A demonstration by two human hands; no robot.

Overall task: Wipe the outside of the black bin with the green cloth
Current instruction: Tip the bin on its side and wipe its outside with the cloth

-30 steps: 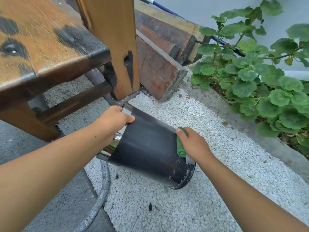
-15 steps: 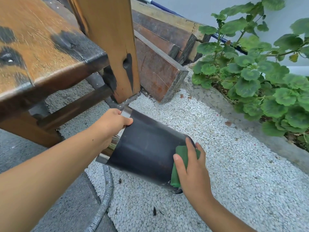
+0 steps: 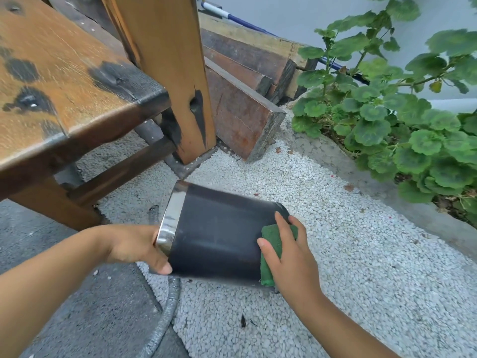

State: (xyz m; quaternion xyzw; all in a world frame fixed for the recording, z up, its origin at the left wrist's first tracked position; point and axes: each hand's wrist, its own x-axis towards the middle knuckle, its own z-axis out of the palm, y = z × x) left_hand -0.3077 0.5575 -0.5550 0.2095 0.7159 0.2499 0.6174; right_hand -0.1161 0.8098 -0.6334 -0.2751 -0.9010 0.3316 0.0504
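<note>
The left hand [image 3: 134, 249] grips the chrome rim [image 3: 169, 223] of the tilted black bin [image 3: 219, 233] while the right hand [image 3: 291, 257] presses the green cloth [image 3: 271, 239] flat-fingered against its base end, so a hard stroke could twist it loose onto the white gravel [image 3: 335, 228].

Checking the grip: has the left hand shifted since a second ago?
Yes. The left hand has moved along the rim of the black bin, from the far end beside the wooden post to the near end, away from the post.
</note>
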